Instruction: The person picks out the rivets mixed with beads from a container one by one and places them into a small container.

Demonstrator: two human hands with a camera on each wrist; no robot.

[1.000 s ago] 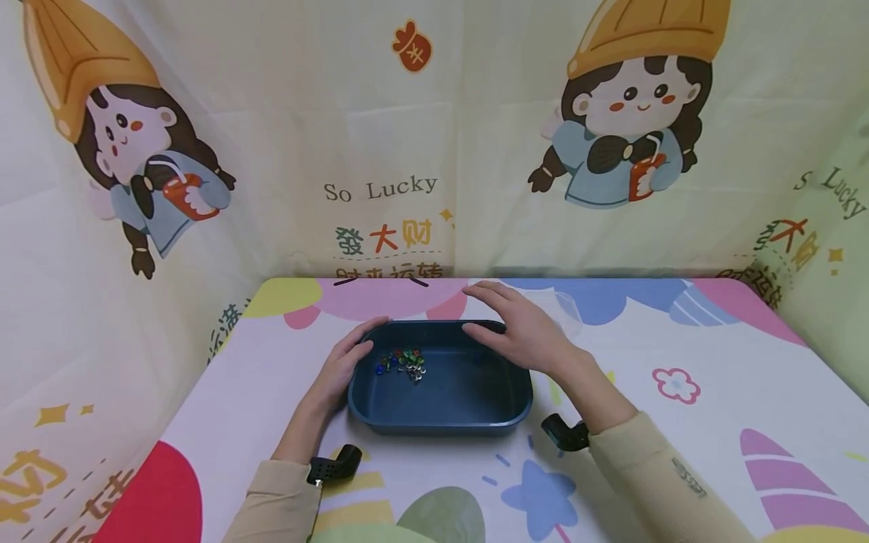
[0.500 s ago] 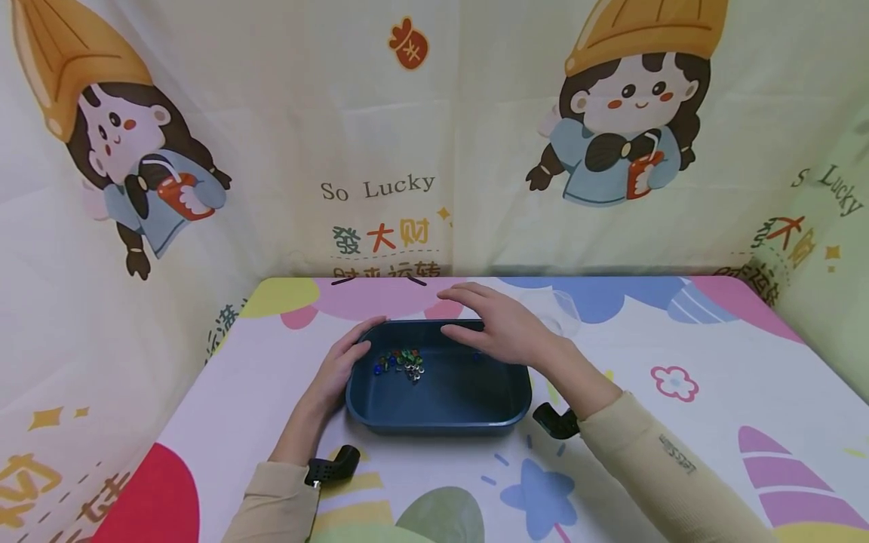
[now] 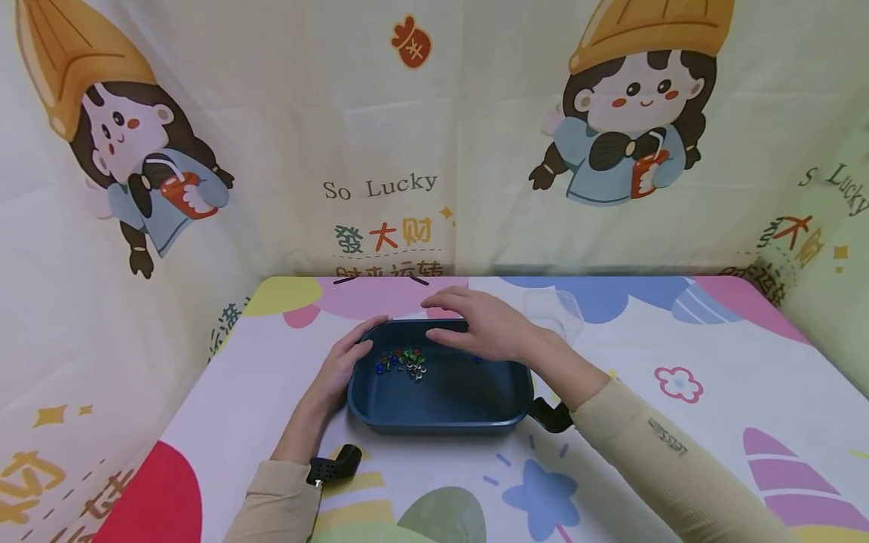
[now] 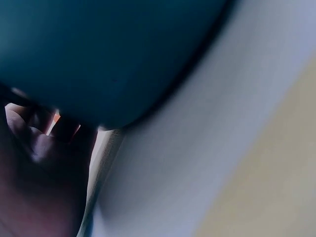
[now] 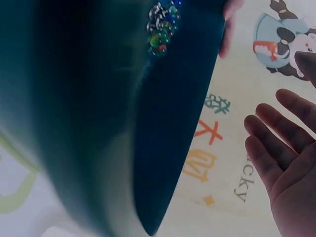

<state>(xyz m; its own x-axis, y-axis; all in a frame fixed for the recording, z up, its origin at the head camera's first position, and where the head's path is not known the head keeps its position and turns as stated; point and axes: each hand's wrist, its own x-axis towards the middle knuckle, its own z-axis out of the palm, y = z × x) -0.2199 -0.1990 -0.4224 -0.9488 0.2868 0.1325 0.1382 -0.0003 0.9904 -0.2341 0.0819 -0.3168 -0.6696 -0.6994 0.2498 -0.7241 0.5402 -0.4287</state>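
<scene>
A dark blue plastic basin (image 3: pixel 441 428) stands on the table, with a cluster of small glass marbles (image 3: pixel 402 362) in its left part, clear, green, blue and red. A blue marble (image 3: pixel 478 359) lies apart toward the right. My left hand (image 3: pixel 339 369) grips the basin's left end, thumb at the rim and fingers along the outside; in the left wrist view the basin wall hides part of the fingers. Above the back right of the basin hovers my right hand (image 3: pixel 485 324), fingers extended and holding nothing. The right wrist view shows the spread fingers (image 5: pixel 276 140) apart from the basin.
A clear plastic container (image 3: pixel 566 309) sits behind my right forearm on the table. The tabletop (image 3: pixel 631 347) has a printed cartoon cover. A patterned cloth backdrop (image 3: pixel 489 151) rises at the table's back edge and sides.
My right hand has moved left over the basin, its fingers still extended. The left hand, the basin and the marbles have stayed in place.
</scene>
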